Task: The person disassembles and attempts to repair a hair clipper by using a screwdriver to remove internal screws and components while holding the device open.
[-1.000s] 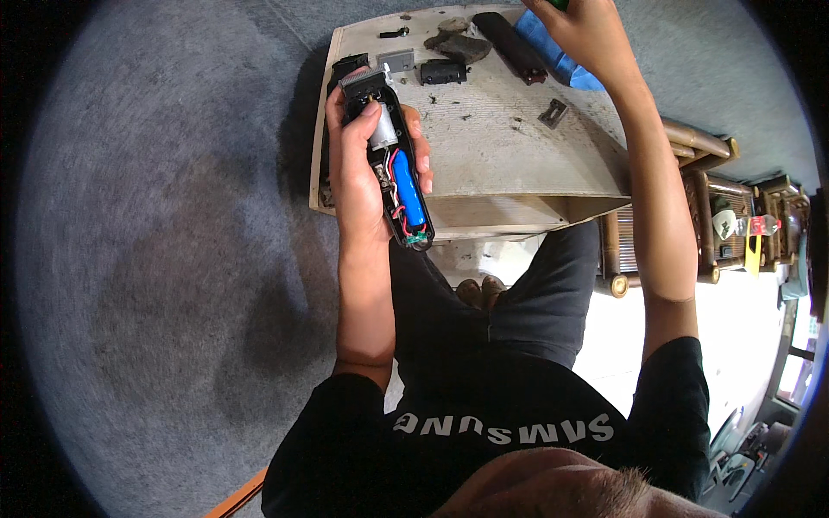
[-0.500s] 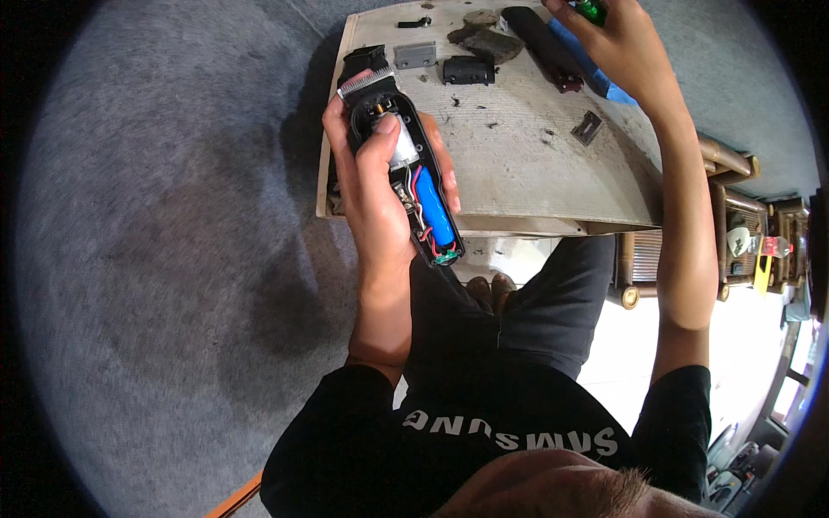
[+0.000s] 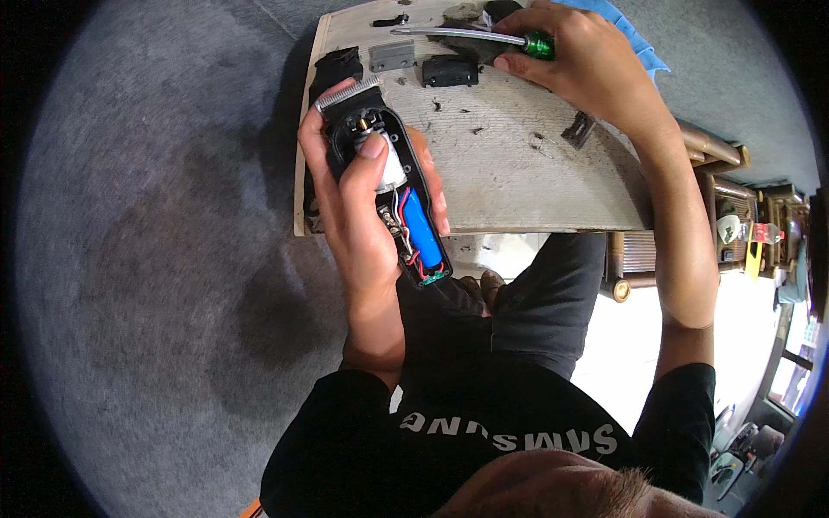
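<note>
My left hand [image 3: 363,242] grips an opened black hair clipper [image 3: 388,128], blade end upward, with my thumb on its silver motor [image 3: 388,167]. A blue battery [image 3: 420,226], wires and a green circuit board [image 3: 433,279] show in its lower half. My right hand [image 3: 587,69] is closed on the green handle of a screwdriver [image 3: 540,45], whose silver shaft points left over the wooden table [image 3: 484,173], above the small parts. A grey plate [image 3: 393,55] and a black cover piece [image 3: 451,72] lie on that table, above and right of the clipper.
A blue cloth [image 3: 648,47], a small black part [image 3: 389,22] and a metal plate [image 3: 577,131] are on the tabletop. At right stand bamboo furniture [image 3: 630,255] and a red-labelled bottle [image 3: 767,233]. My legs are below the table edge; grey carpet-like material [image 3: 155,259] fills the left.
My right hand has come down and left from the upper edge, bringing the screwdriver's shaft into view. My left hand and the clipper have moved slightly lower in the picture.
</note>
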Action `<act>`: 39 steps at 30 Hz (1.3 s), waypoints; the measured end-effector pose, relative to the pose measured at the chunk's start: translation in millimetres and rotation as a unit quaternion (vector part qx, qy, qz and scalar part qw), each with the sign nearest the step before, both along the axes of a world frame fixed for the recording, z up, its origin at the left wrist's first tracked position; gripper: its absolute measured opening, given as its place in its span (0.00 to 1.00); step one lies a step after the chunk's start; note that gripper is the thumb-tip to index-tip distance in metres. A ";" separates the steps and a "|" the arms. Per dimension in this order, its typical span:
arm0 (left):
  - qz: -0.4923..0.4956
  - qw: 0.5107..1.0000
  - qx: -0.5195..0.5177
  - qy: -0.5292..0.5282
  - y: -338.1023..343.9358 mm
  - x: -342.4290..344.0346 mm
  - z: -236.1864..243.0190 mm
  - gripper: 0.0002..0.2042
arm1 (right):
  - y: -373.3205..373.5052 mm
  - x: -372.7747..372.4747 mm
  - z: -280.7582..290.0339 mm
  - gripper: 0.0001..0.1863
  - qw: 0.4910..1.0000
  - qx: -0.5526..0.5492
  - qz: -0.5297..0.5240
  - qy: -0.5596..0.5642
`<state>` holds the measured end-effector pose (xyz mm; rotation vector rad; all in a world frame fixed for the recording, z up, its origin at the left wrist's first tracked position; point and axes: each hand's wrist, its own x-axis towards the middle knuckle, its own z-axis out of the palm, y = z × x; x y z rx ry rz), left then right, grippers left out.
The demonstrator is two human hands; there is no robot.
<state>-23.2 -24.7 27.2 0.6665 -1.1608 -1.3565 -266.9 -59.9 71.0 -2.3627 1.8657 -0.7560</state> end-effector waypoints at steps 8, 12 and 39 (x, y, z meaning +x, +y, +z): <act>-0.022 0.999 0.008 0.038 -3.3 0.1 -1.9 0.25 | -6.6 4.2 -13.9 0.16 0.999 -0.013 -0.009 0.033; -0.027 0.999 -0.002 0.029 -4.2 0.1 -3.9 0.25 | -8.8 7.7 -15.8 0.15 0.999 -0.042 0.005 0.023; 0.008 1.000 0.026 0.005 3.4 -7.6 6.5 0.25 | -8.1 -1.3 7.2 0.10 0.931 -0.230 -0.142 -0.244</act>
